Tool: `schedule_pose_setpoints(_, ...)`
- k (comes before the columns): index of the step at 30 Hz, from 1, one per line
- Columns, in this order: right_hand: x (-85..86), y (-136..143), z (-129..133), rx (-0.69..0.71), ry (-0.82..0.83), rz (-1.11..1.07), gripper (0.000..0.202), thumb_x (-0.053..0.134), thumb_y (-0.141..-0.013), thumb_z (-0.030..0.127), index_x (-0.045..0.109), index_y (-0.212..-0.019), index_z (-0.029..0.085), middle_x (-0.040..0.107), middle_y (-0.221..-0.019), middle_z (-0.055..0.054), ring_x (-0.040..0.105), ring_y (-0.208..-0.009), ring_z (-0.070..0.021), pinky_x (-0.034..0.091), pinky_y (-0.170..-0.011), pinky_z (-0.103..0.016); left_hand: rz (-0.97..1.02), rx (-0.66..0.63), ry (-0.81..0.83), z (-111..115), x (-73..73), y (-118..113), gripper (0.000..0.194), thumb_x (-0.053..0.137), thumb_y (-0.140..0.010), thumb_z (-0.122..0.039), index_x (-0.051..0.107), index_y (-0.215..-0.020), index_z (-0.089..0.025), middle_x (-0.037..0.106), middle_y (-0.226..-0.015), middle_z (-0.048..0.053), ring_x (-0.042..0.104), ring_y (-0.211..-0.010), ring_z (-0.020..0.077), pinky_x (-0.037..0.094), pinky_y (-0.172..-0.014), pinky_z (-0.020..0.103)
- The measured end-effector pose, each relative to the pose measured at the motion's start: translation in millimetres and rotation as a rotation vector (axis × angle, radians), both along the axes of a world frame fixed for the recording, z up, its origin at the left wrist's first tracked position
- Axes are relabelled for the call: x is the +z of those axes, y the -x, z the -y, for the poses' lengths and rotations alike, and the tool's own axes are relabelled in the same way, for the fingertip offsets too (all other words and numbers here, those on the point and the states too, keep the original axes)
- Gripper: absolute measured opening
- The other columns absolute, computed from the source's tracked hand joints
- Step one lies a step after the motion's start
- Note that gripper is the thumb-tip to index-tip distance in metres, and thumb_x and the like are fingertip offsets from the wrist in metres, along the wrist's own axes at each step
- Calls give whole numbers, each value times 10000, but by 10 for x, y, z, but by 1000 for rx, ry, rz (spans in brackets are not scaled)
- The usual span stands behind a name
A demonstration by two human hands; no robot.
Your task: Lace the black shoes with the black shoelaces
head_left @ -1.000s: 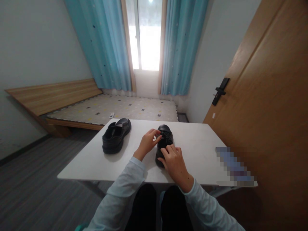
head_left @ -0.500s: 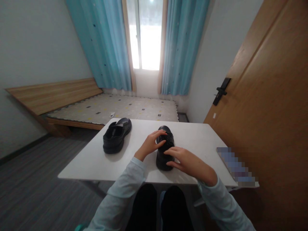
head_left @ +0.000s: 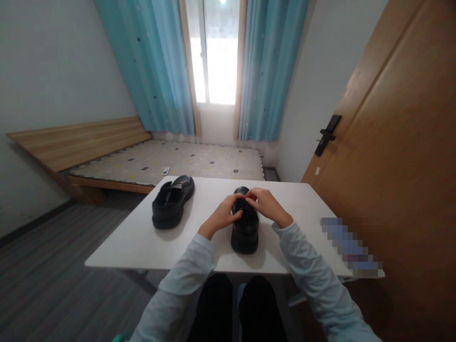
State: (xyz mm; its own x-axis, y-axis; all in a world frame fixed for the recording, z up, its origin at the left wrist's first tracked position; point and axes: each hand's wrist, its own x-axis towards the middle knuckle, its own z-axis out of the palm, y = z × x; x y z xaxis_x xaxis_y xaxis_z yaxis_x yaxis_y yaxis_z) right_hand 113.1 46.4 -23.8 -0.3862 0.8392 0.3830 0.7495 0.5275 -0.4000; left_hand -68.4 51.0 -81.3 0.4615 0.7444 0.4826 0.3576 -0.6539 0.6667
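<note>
A black lace-up shoe (head_left: 245, 236) stands upright near the front edge of the white table (head_left: 285, 237), heel towards me. My left hand (head_left: 223, 213) is at the left of its upper, thumb and fingers curved around the lacing area. From the right, my right hand (head_left: 266, 203) reaches over the front of the shoe, with thumb and fingertips pinched together at the dark laces. The fingertips of both hands meet there and hide part of the lacing. A second black shoe (head_left: 168, 209) rests on the table at the left, apart from both hands.
A blurred-out flat item (head_left: 351, 247) lies at the table's right edge. Beyond the table is a bed (head_left: 199, 159) with a small white object (head_left: 166, 171) on it. On the right is a wooden door (head_left: 402, 142) with a black handle (head_left: 327, 135).
My right hand has moved forward from the shoe's opening to the lacing, and its fingers have come together. My left hand stays at the shoe with slight finger movement.
</note>
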Motion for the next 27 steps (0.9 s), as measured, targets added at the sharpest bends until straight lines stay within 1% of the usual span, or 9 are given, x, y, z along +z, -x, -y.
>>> schedule_pose_setpoints(4, -81, -28, -85, 72, 95, -87, 63, 605, -769, 131, 664, -747, 130, 608, -751, -21, 539, -655, -113, 414, -643, -235, -5, -4, -23, 12, 15, -1, 471, 579, -731, -145, 486, -1192, -183, 570, -1202, 109, 534, -1143, 237, 427, -1011, 429)
schedule_pose_setpoints(8, -117, -99, -106, 168, 185, -176, 51, 651, -745, 173, 662, -768, 128, 603, -749, -10, 534, -638, -103, 423, -615, -226, -35, -2, -60, 33, 31, 0, 444, 578, -725, -155, 498, -1162, -171, 577, -1164, 112, 545, -1108, 235, 440, -990, 415)
schedule_pose_setpoints(13, -135, -144, -127, 232, 218, -193, 60, 657, -728, 157, 673, -779, 132, 583, -740, -2, 521, -639, -102, 431, -621, -234, -61, 12, -74, 43, 35, -1, 429, 574, -739, -172, 501, -1162, -180, 579, -1146, 104, 547, -1084, 232, 443, -972, 412)
schedule_pose_setpoints(16, -140, -151, -144, 260, 260, -230, 68, 657, -736, 199, 663, -753, 134, 585, -743, -7, 521, -654, -110, 432, -623, -243, -63, 19, -79, 42, 37, -3, 404, 576, -761, -190, 503, -1159, -187, 580, -1156, 100, 543, -1092, 230, 440, -973, 409)
schedule_pose_setpoints(18, -148, -159, -153, 270, 300, -315, 133, 668, -740, 265, 648, -749, 134, 591, -754, -12, 533, -673, -120, 439, -631, -254, -72, 13, -95, 38, 36, -2, 364, 576, -779, -208, 517, -1138, -192, 584, -1159, 95, 533, -1110, 230, 432, -986, 404)
schedule_pose_setpoints(21, -157, -171, -158, 264, 350, -476, 241, 704, -707, 357, 616, -742, 136, 586, -745, -7, 541, -680, -128, 441, -633, -265, -86, -1, -117, 34, 35, 0, 337, 569, -797, -217, 525, -1130, -198, 585, -1169, 89, 518, -1135, 227, 414, -1008, 391)
schedule_pose_setpoints(24, -157, -176, -158, 254, 378, -610, 300, 724, -678, 400, 574, -739, 147, 557, -711, 15, 520, -645, -116, 425, -609, -255, -85, 1, -114, 39, 44, 1, 358, 563, -801, -211, 515, -1156, -198, 584, -1172, 83, 523, -1125, 218, 418, -1000, 379)
schedule_pose_setpoints(27, -153, -189, -165, 247, 367, -735, 331, 730, -668, 423, 531, -737, 167, 532, -687, 34, 510, -631, -107, 425, -611, -252, -96, -15, -111, 52, 66, 3, 312, 557, -804, -204, 540, -1115, -209, 590, -1169, 69, 510, -1144, 218, 403, -1015, 382)
